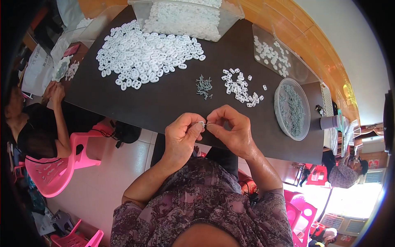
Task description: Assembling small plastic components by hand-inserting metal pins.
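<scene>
Near the table's front edge, my left hand [181, 135] pinches a small white plastic piece [201, 122] between thumb and forefinger. Right beside it, my right hand [233, 131] has its thumb and forefinger pressed together against the piece's side; whatever they grip is too small to make out. Beyond my hands lies a little heap of grey screws [203, 87]. To its right are scattered small white rectangular pieces with holes [240, 91]. A large spread of white oval two-holed pieces [144, 57] covers the far left of the dark table [135, 101].
A round clear tub [277, 110] of grey screws stands at the right. Behind it is a clear tray [302, 71] with white pieces. A clear bin [142, 17] full of white pieces sits at the back. At left, another person [43, 136] sits on a pink chair [49, 177].
</scene>
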Demonstrator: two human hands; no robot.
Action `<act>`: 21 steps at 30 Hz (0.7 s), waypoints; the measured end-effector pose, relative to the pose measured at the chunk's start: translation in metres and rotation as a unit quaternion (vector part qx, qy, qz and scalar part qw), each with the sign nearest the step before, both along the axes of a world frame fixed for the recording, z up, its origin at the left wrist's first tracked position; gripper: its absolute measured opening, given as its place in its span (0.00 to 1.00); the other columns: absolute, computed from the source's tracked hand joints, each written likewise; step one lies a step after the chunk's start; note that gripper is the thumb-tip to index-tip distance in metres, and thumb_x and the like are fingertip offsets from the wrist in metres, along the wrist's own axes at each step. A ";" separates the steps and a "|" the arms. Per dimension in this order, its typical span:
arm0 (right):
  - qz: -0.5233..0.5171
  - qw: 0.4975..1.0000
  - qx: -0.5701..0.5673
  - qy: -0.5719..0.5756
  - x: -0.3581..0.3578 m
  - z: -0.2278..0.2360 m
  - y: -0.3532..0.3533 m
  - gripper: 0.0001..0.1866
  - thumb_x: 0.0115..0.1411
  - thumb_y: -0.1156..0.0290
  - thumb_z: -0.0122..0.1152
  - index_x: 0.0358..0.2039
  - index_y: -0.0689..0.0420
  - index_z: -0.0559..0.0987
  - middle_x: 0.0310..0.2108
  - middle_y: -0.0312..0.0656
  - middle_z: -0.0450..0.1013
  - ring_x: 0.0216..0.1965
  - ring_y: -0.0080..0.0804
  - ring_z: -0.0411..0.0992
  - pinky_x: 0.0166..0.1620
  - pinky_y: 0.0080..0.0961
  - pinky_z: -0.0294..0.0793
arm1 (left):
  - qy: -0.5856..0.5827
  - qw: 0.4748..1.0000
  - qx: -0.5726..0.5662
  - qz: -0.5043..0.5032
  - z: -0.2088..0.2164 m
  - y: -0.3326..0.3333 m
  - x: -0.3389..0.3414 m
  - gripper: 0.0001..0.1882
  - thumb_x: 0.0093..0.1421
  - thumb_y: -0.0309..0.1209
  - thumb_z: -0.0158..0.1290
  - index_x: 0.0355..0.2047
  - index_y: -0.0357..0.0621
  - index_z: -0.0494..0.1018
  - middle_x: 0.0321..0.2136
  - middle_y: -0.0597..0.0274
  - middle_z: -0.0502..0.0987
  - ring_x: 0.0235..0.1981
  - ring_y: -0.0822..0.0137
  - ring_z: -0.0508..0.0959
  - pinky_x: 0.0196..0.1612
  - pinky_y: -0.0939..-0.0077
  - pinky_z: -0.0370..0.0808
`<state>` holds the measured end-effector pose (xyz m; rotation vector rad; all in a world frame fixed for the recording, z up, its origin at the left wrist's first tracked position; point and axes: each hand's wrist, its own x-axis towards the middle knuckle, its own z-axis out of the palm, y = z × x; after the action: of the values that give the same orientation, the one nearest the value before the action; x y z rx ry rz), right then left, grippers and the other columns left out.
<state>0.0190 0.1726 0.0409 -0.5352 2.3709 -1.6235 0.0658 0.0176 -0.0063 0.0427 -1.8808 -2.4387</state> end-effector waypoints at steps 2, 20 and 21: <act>0.000 1.000 0.003 0.002 0.000 0.000 0.000 0.08 0.51 0.80 0.62 0.33 0.62 0.76 0.29 0.33 0.72 0.30 0.16 0.66 0.36 0.16 0.68 | -0.001 1.000 -0.012 -0.007 0.001 -0.001 0.000 0.07 0.63 0.26 0.50 0.37 0.34 0.71 0.28 0.65 0.73 0.26 0.79 0.71 0.30 0.86 0.71; -0.008 1.000 -0.004 -0.027 0.002 -0.005 -0.005 0.07 0.51 0.81 0.63 0.32 0.61 0.77 0.28 0.32 0.73 0.29 0.14 0.68 0.33 0.15 0.68 | 0.069 0.983 -0.158 0.063 0.004 0.006 0.001 0.03 0.61 0.23 0.50 0.33 0.34 0.72 0.26 0.65 0.72 0.20 0.78 0.69 0.24 0.86 0.68; -0.014 0.999 -0.026 -0.040 0.003 -0.010 -0.005 0.08 0.51 0.81 0.63 0.33 0.62 0.76 0.29 0.32 0.73 0.30 0.15 0.68 0.34 0.15 0.68 | 0.069 0.983 -0.157 0.063 0.004 0.006 0.001 0.03 0.61 0.23 0.50 0.33 0.34 0.72 0.26 0.65 0.72 0.20 0.78 0.69 0.24 0.86 0.68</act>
<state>0.0215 0.1679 0.0312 -0.4396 2.2940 -1.6908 0.0671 0.0239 -0.0020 -0.0215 -2.1023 -1.9843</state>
